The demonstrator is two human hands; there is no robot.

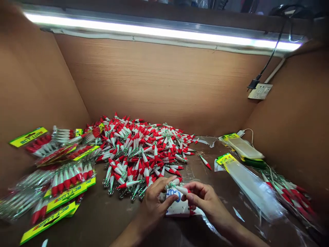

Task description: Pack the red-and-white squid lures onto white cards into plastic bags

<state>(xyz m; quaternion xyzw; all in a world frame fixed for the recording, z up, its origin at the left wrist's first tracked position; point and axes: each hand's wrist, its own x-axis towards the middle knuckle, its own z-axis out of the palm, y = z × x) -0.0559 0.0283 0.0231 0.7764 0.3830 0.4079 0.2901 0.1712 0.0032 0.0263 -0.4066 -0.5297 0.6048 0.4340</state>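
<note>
Both hands are close together, just in front of the pile of lures (144,147). The left hand (155,197) has its fingers closed at the hook end of a red-and-white lure (182,189); the right hand (204,198) pinches the same piece near its red tip. A second red tip (177,180) shows beside the left fingers; whether it is gripped cannot be told. A white box (178,210) with blue lettering is below the fingers, in front of the pile. Red tips show at its right side, partly hidden.

To the left of the pile are clear packets (72,175) of lures with yellow cards (66,195). Just right of the pile, a single loose lure (205,162) rests on the table (108,219). Farther right are flat clear bags (249,183), a stack of similar bags (240,145) behind them, and a further group of lures (295,197).

Risks, as judged: the bare fingertips are close to the hooks, so a slip or a hard squeeze could prick the skin. Hooks in contact could tangle, and pulling one piece could then drag others off the pile. The thin bags could snag or tear if a hook point catches them. A loose pinch could let the held piece drop.
</note>
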